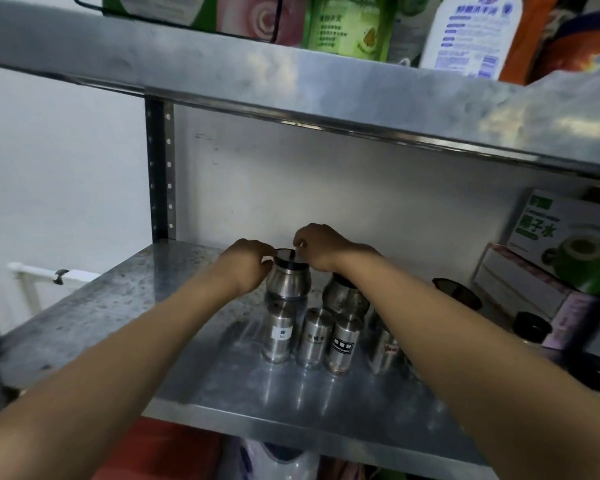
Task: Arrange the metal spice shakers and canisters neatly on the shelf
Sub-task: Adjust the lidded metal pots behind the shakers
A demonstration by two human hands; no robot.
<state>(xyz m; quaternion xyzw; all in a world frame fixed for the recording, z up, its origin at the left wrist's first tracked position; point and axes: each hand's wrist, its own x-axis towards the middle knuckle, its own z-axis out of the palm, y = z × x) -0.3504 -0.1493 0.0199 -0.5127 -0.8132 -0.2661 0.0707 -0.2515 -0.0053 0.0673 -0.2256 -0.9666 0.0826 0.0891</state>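
Observation:
A round-bellied metal canister (289, 280) with a dark lid stands at the back of the steel shelf (194, 368). My left hand (245, 266) grips its left side near the rim. My right hand (321, 245) pinches the small spoon handle at its lid. A second bellied canister (345, 296) stands just to its right, partly behind my right forearm. In front stand a row of slim metal shakers: one with a white label (278, 332), one with a grey label (315, 337), one with a black label (343, 344), and another (383, 344) half hidden by my arm.
A green drink box (565, 240) and a pale carton (523, 289) fill the shelf's right end, with dark-lidded jars (530, 327) and a loose dark lid (456, 292) near them. The upper shelf (326, 95) hangs low overhead, loaded with bottles and packets. The shelf's left half is bare metal.

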